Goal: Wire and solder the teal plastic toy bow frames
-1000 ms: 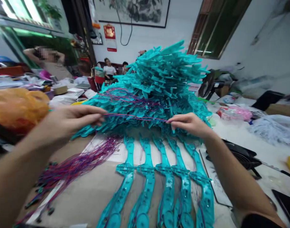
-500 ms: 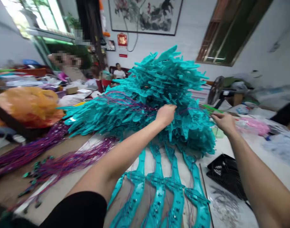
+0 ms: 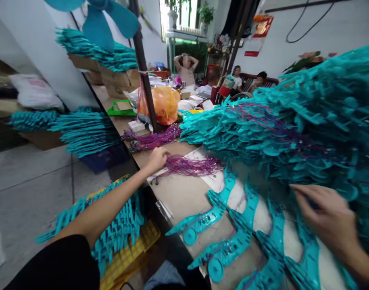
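Observation:
My left hand [image 3: 157, 160] is at the near end of a bundle of red and purple wires [image 3: 194, 165] on the table, its fingers curled closed over the wires there; the fingertips are partly hidden. My right hand [image 3: 328, 221] hovers at the right with thumb and forefinger apart, nothing visible between them. It is beside a big heap of teal plastic pieces [image 3: 263, 133] with wires lying across it. Below and between my hands, several long teal plastic pieces [image 3: 241, 245] lie in a row on the table, thin wires running along them.
A second wire bundle [image 3: 155, 140] lies beyond the left hand, near a dark post [image 3: 145, 68] and an orange plastic bag [image 3: 164, 105]. Left of the table edge, a yellow crate [image 3: 132, 257] holds more teal pieces. A fan [image 3: 101, 20] hangs upper left. Several people sit farther back.
My view has swung left. The left hand has moved from the teal heap to the wire bundle. My right hand has left the thin strands at the heap's right side and come nearer.

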